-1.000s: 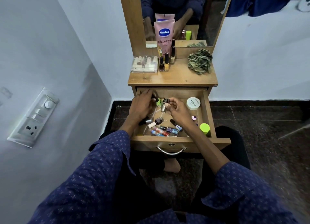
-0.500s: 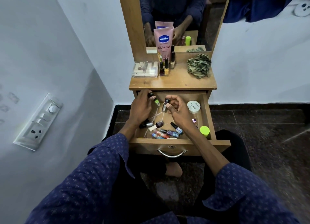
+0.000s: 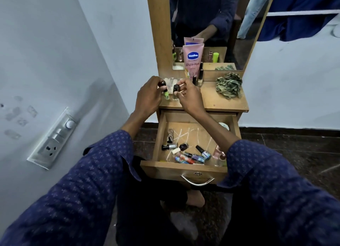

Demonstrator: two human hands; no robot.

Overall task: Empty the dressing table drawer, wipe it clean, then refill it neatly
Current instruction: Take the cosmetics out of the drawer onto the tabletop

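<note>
Item: two small nail-polish bottles, green (image 3: 37,94) pinched in your left hand (image 3: 149,96), clear (image 3: 47,94) in your right hand (image 3: 189,96), above the tabletop (image 3: 220,104); likely light, glassy, breakable, slick, so grip by the caps.
</note>
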